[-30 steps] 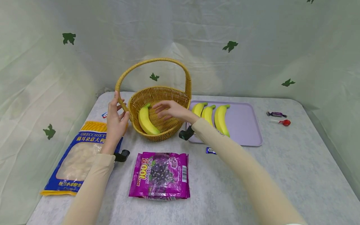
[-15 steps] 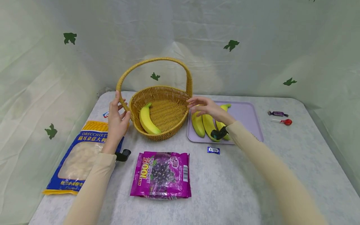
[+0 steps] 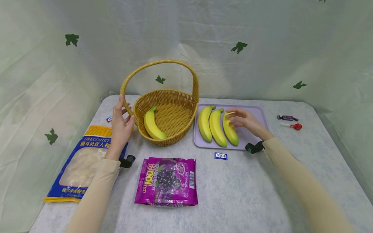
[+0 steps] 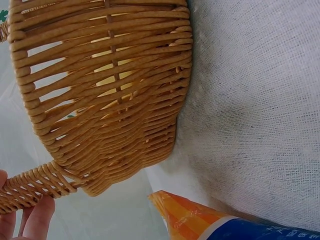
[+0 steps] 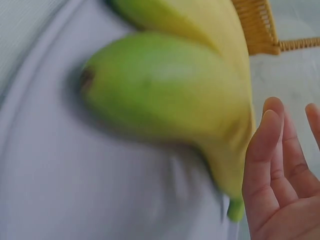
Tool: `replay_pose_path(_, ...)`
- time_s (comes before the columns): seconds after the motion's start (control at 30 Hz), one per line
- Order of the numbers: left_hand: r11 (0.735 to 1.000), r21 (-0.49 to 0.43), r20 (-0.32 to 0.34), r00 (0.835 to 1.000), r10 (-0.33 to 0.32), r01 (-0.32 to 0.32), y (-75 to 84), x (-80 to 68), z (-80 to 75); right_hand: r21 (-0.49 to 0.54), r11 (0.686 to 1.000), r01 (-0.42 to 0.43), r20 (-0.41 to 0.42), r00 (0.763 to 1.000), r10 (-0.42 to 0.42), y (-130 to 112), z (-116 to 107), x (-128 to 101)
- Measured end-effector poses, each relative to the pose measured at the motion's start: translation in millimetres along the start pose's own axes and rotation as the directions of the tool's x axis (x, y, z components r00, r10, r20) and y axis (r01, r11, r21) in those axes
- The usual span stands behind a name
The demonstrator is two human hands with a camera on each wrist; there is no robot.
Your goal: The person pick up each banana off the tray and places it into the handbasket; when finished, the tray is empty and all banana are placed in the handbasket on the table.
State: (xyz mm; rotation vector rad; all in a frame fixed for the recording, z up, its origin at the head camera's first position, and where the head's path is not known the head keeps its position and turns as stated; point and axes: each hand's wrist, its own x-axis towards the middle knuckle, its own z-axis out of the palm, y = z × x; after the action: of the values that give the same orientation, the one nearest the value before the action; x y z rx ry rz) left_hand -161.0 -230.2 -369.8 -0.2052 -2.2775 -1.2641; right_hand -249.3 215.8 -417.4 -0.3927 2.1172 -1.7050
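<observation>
While three bananas (image 3: 217, 127) on tray (image 3: 258, 114), one banana (image 3: 152, 124) in basket (image 3: 173, 111).

Soft, even light, seemingly from overhead, fills my head view. Toward four o'clock my right sleeve (image 3: 303, 184) smears slightly, with a faint shadow beside it on the table (image 3: 233, 194); just past six, glare streaks the purple bag (image 3: 166, 183). The left wrist view is duller, though the basket (image 4: 115, 135) stays crisp, a dim shadow at its four o'clock. In the right wrist view the nearest banana (image 5: 165, 90) blurs, a pale highlight toward its twelve o'clock, while my right hand (image 5: 285, 195) looks sharper.
</observation>
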Motion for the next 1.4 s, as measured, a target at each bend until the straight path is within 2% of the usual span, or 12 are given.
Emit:
replay_pose_path(0.13,1.000,-0.004,-0.004,1.000,0.008,-0.008,-22.2,2.8,2.2,-0.032,0.999,-0.011,-0.043,0.999,0.009,8,-9,-9)
replay_pose_path(0.23,1.000,-0.002,-0.001,1.000,0.010,-0.010,-26.7,3.2,2.3,-0.047,0.999,-0.018,-0.053,0.998,0.015,12,-13,-15)
replay_pose_path(0.33,1.000,0.005,0.000,1.000,0.014,-0.014,-27.7,2.9,2.0,-0.080,0.996,-0.032,-0.048,0.998,0.028,14,-15,-19)
replay_pose_path(0.67,1.000,0.006,0.000,1.000,0.023,-0.023,-26.2,2.2,1.2,-0.210,0.976,-0.057,0.060,0.996,0.071,15,-11,-22)
replay_pose_path(1.17,0.999,-0.001,-0.005,0.999,0.052,-0.052,-28.6,2.2,2.5,-0.370,0.925,-0.088,0.019,0.995,0.102,7,6,-9)
replay_pose_path(1.3,0.998,-0.007,-0.009,0.998,0.061,-0.061,-28.9,2.4,2.6,-0.367,0.923,-0.116,0.009,0.992,0.128,-16,15,-16)
replay_pose_path(1.4,0.998,-0.002,-0.010,0.997,0.070,-0.070,-29.8,2.3,2.4,-0.361,0.922,-0.139,-0.014,0.989,0.144,-18,15,-17)
